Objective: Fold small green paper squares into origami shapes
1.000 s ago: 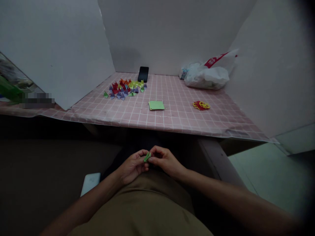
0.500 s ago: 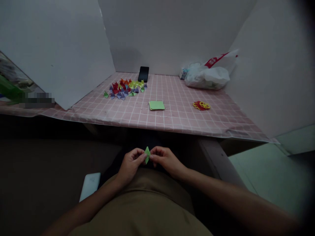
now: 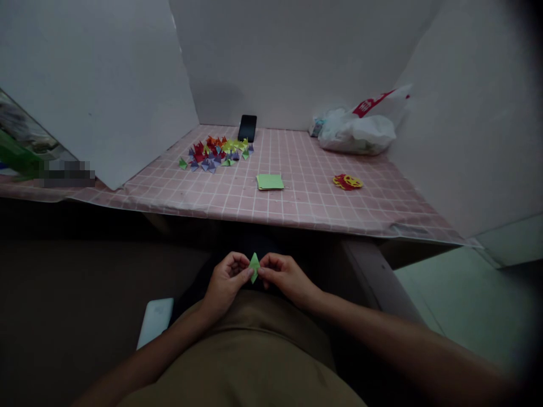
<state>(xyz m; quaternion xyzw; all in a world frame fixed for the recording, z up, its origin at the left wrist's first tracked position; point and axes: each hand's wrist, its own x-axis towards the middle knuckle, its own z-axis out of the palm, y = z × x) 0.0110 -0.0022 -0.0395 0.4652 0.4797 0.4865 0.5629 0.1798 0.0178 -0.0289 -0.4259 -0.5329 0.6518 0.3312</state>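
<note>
A small piece of folded green paper (image 3: pixel 254 267), diamond-shaped and upright, is held above my lap, in front of the table's near edge. My left hand (image 3: pixel 227 281) pinches its left side between thumb and fingers. On its right side, the thumb and fingers of my right hand (image 3: pixel 288 277) are closed on the paper too. Beyond my hands, a stack of square green paper sheets (image 3: pixel 270 181) lies on the table. To the left of the stack is a cluster of small folded paper pieces (image 3: pixel 212 155) in red, orange, yellow, purple and green.
The table has a pink checked cloth (image 3: pixel 305 198). A dark phone (image 3: pixel 247 128) leans at the back wall. Red and yellow flat pieces (image 3: pixel 348 181) lie at the right, before a white plastic bag (image 3: pixel 360 133). A white device (image 3: pixel 156 319) lies beside my left forearm.
Both hands stay in nearly the same place. The folded green paper has turned slightly, so a little more of its face shows.
</note>
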